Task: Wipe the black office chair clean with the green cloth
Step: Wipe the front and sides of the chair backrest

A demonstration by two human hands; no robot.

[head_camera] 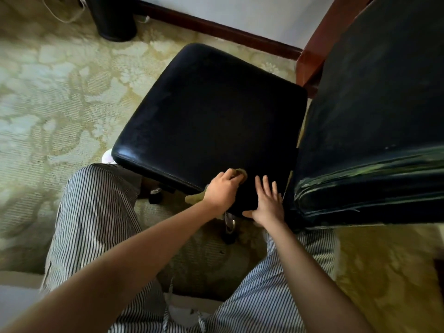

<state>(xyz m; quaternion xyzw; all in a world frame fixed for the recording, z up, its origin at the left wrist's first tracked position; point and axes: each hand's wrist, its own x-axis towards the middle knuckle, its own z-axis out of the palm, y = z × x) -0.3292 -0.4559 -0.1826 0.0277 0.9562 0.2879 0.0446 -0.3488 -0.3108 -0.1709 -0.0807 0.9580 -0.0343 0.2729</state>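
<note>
1. My left hand is clenched around the bunched green cloth, pressing it on the near edge of the black office chair.
2. My right hand lies flat on the same cushion, fingers straight, just beside the backrest.

Pale, floral-patterned carpeted floor, bearing the black office chair at centre, a black cylindrical bin by the far wall, a white cable just beside it, reddish wooden furniture at right.

The person wears loose trousers with thin black-and-white vertical stripes.
</note>
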